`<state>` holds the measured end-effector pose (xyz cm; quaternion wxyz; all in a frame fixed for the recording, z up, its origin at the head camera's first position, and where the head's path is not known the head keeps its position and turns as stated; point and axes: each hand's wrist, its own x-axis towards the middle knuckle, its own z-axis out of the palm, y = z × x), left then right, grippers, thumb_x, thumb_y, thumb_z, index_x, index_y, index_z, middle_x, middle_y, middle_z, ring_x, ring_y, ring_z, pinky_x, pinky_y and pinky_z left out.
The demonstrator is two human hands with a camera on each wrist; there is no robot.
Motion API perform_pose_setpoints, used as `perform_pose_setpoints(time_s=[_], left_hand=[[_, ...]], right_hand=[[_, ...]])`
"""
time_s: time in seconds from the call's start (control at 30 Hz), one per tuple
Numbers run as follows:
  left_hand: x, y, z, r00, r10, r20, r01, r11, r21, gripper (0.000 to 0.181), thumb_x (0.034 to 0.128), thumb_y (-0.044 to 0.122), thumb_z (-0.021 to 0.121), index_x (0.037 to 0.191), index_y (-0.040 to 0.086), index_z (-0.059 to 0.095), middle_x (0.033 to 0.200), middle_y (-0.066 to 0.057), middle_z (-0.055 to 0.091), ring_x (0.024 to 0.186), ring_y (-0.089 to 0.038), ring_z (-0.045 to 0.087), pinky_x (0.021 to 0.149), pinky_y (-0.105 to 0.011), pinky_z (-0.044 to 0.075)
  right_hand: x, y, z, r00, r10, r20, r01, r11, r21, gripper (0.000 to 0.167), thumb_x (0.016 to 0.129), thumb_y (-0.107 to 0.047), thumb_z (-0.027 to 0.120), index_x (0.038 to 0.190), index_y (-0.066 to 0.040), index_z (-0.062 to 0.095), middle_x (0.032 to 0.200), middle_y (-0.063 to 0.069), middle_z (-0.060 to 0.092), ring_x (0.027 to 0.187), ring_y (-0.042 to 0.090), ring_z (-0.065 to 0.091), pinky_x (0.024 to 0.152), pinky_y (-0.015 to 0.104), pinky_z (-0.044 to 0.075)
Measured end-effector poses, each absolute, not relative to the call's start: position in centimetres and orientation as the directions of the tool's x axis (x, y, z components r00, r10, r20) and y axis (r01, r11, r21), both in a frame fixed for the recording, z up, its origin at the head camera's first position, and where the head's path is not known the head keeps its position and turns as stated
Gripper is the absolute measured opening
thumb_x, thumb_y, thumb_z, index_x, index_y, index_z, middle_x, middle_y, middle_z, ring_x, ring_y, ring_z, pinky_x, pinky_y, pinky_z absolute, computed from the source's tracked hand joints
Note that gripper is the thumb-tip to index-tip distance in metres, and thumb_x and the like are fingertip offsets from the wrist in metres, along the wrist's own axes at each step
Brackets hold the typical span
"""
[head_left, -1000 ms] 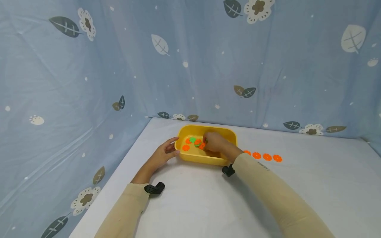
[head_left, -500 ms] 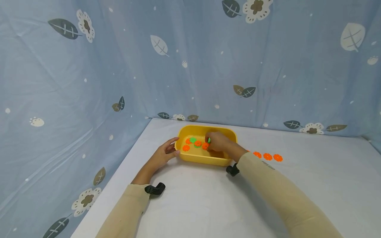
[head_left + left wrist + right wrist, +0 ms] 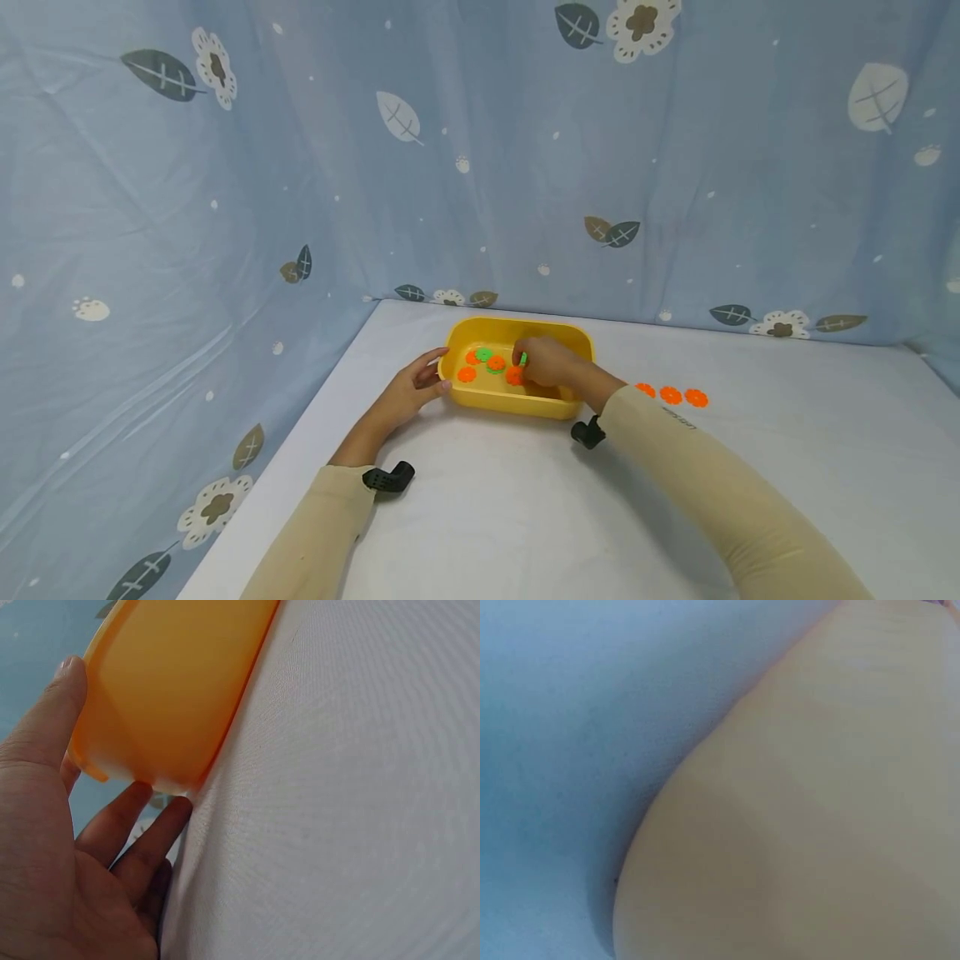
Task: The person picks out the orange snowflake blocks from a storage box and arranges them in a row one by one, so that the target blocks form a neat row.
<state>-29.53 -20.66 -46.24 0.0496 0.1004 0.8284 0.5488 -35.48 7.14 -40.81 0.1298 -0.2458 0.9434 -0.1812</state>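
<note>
A yellow plastic basin (image 3: 510,404) stands on the table, with several orange and green flower-shaped discs (image 3: 467,375) lying in its left half. My left hand (image 3: 405,392) holds the basin's left end. The left wrist view shows its thumb along the rim and fingertips against the end wall. Inside the basin, my right hand (image 3: 547,361) curls its fingers around a green flower-shaped disc (image 3: 523,359), mostly hidden by them. Just at those fingertips lies an orange flower-shaped disc (image 3: 514,376). A beige sleeve (image 3: 802,810) fills the right wrist view, which hides the right hand there.
To the right of the basin, several orange discs (image 3: 671,396) lie in a row on the white tablecloth (image 3: 480,508); the right forearm partly hides the row's left end. A blue patterned curtain (image 3: 510,167) borders the table at the back and left.
My right hand has shifted slightly right inside the basin, with the green disc between its fingers. The orange disc beside it has moved slightly too. My left hand stays on the basin.
</note>
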Motion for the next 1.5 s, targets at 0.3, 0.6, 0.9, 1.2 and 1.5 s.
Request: perform_pose_setpoints(time_s=[0.3, 0.6, 0.9, 1.2, 1.5], left_hand=[[-29.5, -20.7, -46.5, -0.975, 0.219, 0.025, 0.106, 0.369, 0.923, 0.069, 0.0834, 0.048, 0.074, 0.144, 0.037, 0.044, 0.146, -0.007, 0.046, 0.13, -0.029, 0.047, 0.107, -0.049, 0.036], [-29.3, -20.6, -46.1, -0.973, 0.232, 0.01, 0.099, 0.374, 0.922, 0.071, 0.0856, 0.046, 0.072, 0.148, 0.035, 0.04, 0.149, -0.007, 0.042, 0.133, -0.029, 0.044, 0.108, -0.049, 0.035], [-29.3, -20.6, -46.0, -0.965, 0.261, 0.021, 0.116, 0.355, 0.927, 0.072, 0.0904, 0.038, 0.07, 0.152, 0.026, 0.035, 0.151, -0.012, 0.037, 0.135, -0.034, 0.04, 0.109, -0.05, 0.031], [-29.3, -20.5, -45.9, -0.969, 0.246, -0.006, 0.09, 0.378, 0.922, 0.071, 0.0884, 0.044, 0.07, 0.15, 0.035, 0.036, 0.153, -0.007, 0.036, 0.136, -0.028, 0.04, 0.109, -0.049, 0.033], [-29.2, -20.5, -45.8, -0.967, 0.253, -0.013, 0.09, 0.391, 0.916, 0.069, 0.0916, 0.042, 0.067, 0.151, 0.036, 0.032, 0.153, -0.009, 0.035, 0.137, -0.03, 0.038, 0.109, -0.053, 0.03]], right_hand=[[-34.8, 7.5, -40.0, -0.843, -0.514, -0.157, -0.406, 0.8, -0.442, 0.014, 0.088, -0.004, 0.07, 0.1, -0.009, 0.065, 0.091, 0.005, 0.061, 0.081, 0.021, 0.055, 0.077, 0.032, 0.049], [-34.7, 8.3, -39.3, -0.83, -0.532, -0.166, -0.422, 0.795, -0.436, 0.014, 0.089, -0.001, 0.065, 0.101, -0.008, 0.066, 0.097, 0.006, 0.063, 0.087, 0.022, 0.056, 0.082, 0.033, 0.05], [-34.7, 9.1, -38.8, -0.837, -0.512, -0.191, -0.399, 0.812, -0.426, 0.014, 0.089, -0.012, 0.071, 0.102, -0.01, 0.065, 0.094, 0.003, 0.062, 0.086, 0.021, 0.055, 0.08, 0.033, 0.05], [-34.9, 10.8, -37.5, -0.816, -0.554, -0.165, -0.445, 0.785, -0.431, 0.012, 0.091, -0.007, 0.067, 0.102, -0.011, 0.066, 0.094, 0.002, 0.064, 0.088, 0.02, 0.059, 0.077, 0.032, 0.051], [-35.4, 12.4, -36.2, -0.841, -0.513, -0.169, -0.409, 0.81, -0.42, 0.012, 0.091, -0.006, 0.067, 0.103, -0.008, 0.064, 0.097, 0.006, 0.062, 0.089, 0.024, 0.058, 0.076, 0.032, 0.053]])
